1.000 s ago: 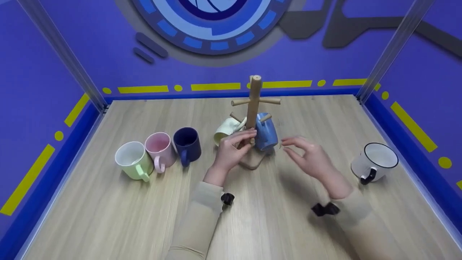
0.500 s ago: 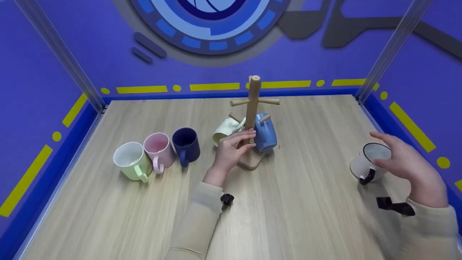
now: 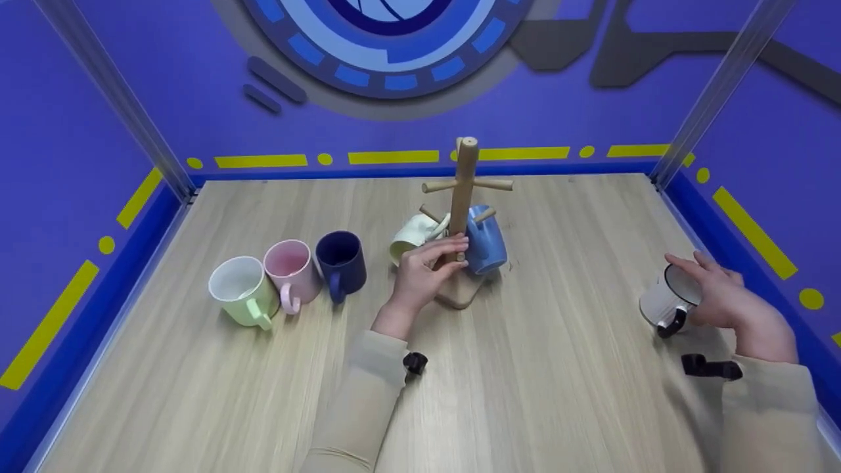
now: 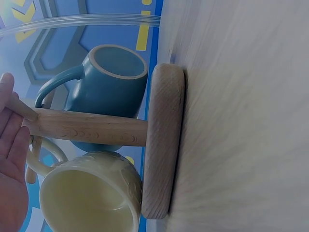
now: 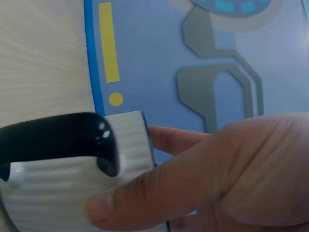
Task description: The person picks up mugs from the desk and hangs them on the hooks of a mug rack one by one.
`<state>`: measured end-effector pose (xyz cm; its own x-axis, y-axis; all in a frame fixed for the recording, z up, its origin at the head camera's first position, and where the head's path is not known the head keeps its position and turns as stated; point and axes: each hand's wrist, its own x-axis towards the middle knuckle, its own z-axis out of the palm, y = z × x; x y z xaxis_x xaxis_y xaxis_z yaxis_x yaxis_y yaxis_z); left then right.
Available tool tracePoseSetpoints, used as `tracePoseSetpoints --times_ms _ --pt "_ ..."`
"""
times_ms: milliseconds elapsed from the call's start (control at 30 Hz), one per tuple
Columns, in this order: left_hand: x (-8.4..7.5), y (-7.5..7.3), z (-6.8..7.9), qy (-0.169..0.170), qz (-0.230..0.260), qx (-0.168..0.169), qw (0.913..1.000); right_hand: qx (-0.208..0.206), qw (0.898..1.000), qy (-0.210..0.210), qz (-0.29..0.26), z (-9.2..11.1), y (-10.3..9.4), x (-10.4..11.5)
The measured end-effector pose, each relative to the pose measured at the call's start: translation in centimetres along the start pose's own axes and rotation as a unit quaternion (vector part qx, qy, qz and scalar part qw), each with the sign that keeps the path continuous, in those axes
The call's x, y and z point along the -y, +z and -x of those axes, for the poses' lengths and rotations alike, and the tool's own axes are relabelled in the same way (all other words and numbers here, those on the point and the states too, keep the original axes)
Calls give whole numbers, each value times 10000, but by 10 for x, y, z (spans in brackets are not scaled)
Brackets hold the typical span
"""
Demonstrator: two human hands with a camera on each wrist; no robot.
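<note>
A wooden mug tree (image 3: 464, 177) stands on the table; my left hand (image 3: 420, 272) pinches one of its low front pegs. A cream mug (image 3: 412, 238) hangs tilted on its left and a blue mug (image 3: 489, 244) on its right. In the left wrist view, both handles loop over pegs above the base (image 4: 165, 145). At the far right, my right hand (image 3: 732, 305) holds a white mug (image 3: 656, 306) with a black rim and handle. The right wrist view has the thumb (image 5: 130, 203) along the mug's ribbed side, near the handle, with the other fingers partly hidden behind.
To the left a light green mug (image 3: 253, 299), a pink mug (image 3: 299, 272) and a dark blue mug (image 3: 348, 263) stand upright in a close row. Bare upper pegs (image 3: 494, 185) stick out from the post. Blue panels (image 3: 368, 131) wall in the table on three sides.
My right hand has moved from beside the hanging blue mug to the white mug at the right and taken hold of it. The left hand stays on the mug tree.
</note>
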<state>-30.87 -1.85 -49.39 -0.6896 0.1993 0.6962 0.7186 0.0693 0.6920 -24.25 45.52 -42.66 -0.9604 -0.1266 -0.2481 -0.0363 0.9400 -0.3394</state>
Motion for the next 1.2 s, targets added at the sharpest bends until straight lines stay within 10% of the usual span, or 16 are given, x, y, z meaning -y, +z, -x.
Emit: tracePoseSetpoints --times_ms 733,1200 --pt "0 -1 0 57 -270 67 9996 -1278 9850 -705 -921 -8 16 24" --pt "-2 1 0 -10 -108 1 9999 -629 9487 -1043 -2917 -26 29 80"
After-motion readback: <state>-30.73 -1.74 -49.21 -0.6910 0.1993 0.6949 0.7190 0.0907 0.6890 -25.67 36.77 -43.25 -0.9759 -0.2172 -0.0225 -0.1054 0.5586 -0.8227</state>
